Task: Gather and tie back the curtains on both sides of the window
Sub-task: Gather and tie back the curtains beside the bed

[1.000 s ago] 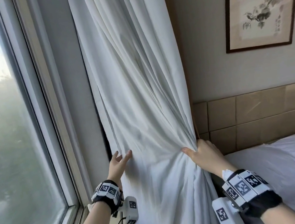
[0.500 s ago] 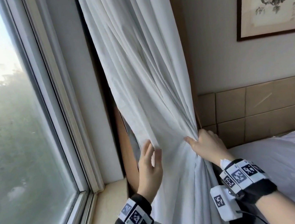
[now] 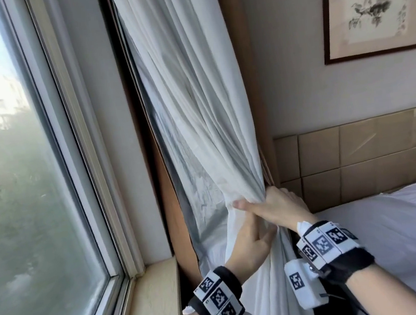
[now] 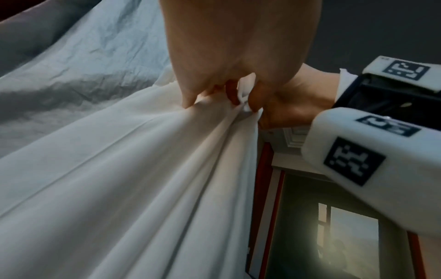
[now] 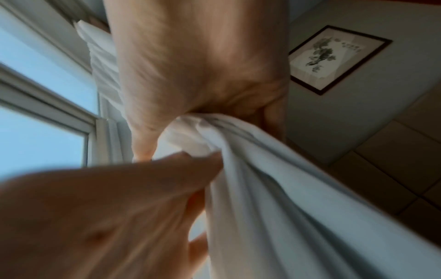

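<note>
Window (image 3: 21, 180) fills the left of the head view, bed (image 3: 393, 226) lower right with tan headboard (image 3: 358, 154) behind it, framed picture (image 3: 376, 3) on the wall above. White curtain (image 3: 194, 93) hangs at the window's right side against a wood jamb, drawn in to a narrow waist low down; grey lining shows on its window-side edge. Right hand (image 3: 278, 207) has its grip clamped round the bunched waist, thumb lying across the front; the right wrist view shows folds squeezed out of the fist. Left hand (image 3: 251, 243) sits just under it, touching it, fingers pinching loose folds of the same curtain per the left wrist view. Step looks like finishing the gather on this side; no tie-back visible in any view, so tying looks not yet started, and the other side's curtain is out of view. To do it well: probably keep the right fist tight as the anchor, sweep the left hand along the window-side edge to pull the stray lining into the bundle, then hold the waist steady near the jamb while a free hand finds the tie. Risk: slack folds slipping out below the fist.
</note>
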Tool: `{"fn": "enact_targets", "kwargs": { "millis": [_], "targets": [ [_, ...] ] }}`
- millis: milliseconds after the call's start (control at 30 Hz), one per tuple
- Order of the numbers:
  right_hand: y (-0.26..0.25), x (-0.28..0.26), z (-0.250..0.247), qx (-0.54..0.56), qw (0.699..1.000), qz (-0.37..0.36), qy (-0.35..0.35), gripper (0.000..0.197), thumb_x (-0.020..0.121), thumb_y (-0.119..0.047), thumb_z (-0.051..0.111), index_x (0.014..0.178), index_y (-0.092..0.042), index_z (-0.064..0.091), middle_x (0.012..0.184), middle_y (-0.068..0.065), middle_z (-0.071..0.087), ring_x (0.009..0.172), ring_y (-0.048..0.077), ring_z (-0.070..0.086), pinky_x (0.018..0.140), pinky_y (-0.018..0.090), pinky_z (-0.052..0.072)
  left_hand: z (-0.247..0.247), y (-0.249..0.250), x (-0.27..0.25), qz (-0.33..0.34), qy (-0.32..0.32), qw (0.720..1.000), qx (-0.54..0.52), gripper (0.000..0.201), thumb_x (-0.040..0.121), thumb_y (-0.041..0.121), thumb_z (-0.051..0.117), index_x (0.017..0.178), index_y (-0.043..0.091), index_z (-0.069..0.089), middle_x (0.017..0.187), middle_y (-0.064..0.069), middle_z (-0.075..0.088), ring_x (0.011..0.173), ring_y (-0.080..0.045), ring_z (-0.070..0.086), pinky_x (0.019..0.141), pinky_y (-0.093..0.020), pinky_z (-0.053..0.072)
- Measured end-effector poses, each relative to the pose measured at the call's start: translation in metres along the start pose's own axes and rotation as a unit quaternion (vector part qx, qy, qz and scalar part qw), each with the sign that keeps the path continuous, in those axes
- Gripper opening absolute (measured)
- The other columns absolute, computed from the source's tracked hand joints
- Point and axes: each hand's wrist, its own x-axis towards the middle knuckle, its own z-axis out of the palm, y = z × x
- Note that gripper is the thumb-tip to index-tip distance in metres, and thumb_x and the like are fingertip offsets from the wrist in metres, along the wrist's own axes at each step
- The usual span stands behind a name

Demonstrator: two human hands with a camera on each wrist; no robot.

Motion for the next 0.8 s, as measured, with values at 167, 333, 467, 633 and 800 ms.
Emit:
{"fn": "enact_targets", "kwargs": {
  "millis": [167, 333, 467, 633, 800],
  "targets": [
    [0.003, 0.001, 0.009, -0.040, 0.998, 0.017, 0.041, 0.059, 0.091, -0.059, 0.045, 0.122, -0.009, 0.054, 0.129, 0.019, 0.054, 0.120, 0.037, 0.049, 0.096, 0.039, 0.039, -0.028, -0.003, -0.017, -0.032, -0.036, 0.998, 0.033, 0.025, 0.096, 0.025, 0.056, 0.117, 0.039, 0.058, 0.151, 0.020, 0.026, 0.137, 0.014, 0.020, 0.112, -0.016, 0.023],
    [0.003, 0.002, 0.012, -0.046, 0.998, -0.011, 0.042, 0.053, 0.094, -0.055, 0.045, 0.114, -0.008, 0.056, 0.121, 0.018, 0.057, 0.113, 0.037, 0.053, 0.090, 0.038, 0.042, -0.107, -0.044, -0.011, -0.130, 0.327, 0.936, 0.029, 0.020, 0.087, 0.016, 0.067, 0.106, 0.019, 0.060, 0.108, 0.005, 0.066, 0.106, -0.017, 0.062, 0.086, -0.026, 0.048],
    [0.001, 0.000, 0.019, -0.069, 0.996, -0.028, 0.056, 0.051, 0.094, -0.054, 0.044, 0.112, -0.009, 0.060, 0.115, 0.018, 0.060, 0.109, 0.038, 0.055, 0.088, 0.039, 0.044, -0.150, -0.094, 0.004, -0.287, 0.318, 0.903, -0.034, 0.081, 0.080, 0.031, 0.077, 0.144, 0.014, 0.030, 0.140, -0.003, 0.042, 0.131, -0.023, 0.042, 0.108, -0.038, 0.038],
    [-0.003, 0.002, 0.025, -0.084, 0.993, -0.035, 0.069, 0.049, 0.094, -0.054, 0.045, 0.109, -0.010, 0.062, 0.111, 0.017, 0.063, 0.106, 0.037, 0.058, 0.084, 0.037, 0.045, -0.148, -0.126, 0.018, -0.238, 0.270, 0.931, -0.053, 0.027, 0.083, 0.024, 0.074, 0.108, 0.014, 0.067, 0.106, -0.003, 0.072, 0.103, -0.025, 0.067, 0.093, -0.041, 0.052],
    [-0.003, 0.002, 0.028, -0.098, 0.989, -0.049, 0.094, 0.042, 0.095, -0.048, 0.047, 0.103, -0.010, 0.063, 0.104, 0.015, 0.065, 0.100, 0.035, 0.061, 0.073, 0.034, 0.044, -0.147, -0.134, 0.024, -0.257, 0.316, 0.908, 0.094, 0.049, 0.085, 0.028, 0.071, 0.127, 0.010, 0.055, 0.126, -0.006, 0.060, 0.122, -0.028, 0.052, 0.103, -0.036, 0.040]
  ]
}}
